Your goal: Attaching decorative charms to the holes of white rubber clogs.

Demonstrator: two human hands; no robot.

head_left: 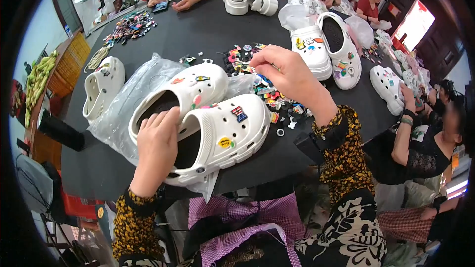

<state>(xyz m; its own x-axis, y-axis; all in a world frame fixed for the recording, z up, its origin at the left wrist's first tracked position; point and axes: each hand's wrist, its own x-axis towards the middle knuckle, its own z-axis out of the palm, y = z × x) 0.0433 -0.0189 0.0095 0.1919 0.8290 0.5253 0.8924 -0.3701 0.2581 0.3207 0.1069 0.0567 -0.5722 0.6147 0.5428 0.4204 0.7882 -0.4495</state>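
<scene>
White foam makes up the near clog (222, 136), which lies on its side at the front edge of the black tabletop (198, 29), on a clear plastic bag (123, 104), and already carries a few small colourful charms in the holes of its upper. A second white clog (190, 91) lies just behind it and touches it. The left hand (157, 143) rests on the heel opening of the near clog with the fingers loosely curled over the rim, holding the shoe steady more than gripping it. The right hand (284, 71) is raised above the pile of charms (257, 76) in the middle of the tabletop; its fingertips are pressed together as if they pinch one small piece, but the piece itself is too small to see, so I cannot tell what it holds. As I judge it, the risk is that a small charm slips from such a fine pinch and falls into the pile or off the tabletop edge, because the clog sits very near this edge and the plastic under it can slide. Further away there are more white clogs (316, 49), and other people sit around the tabletop.
</scene>
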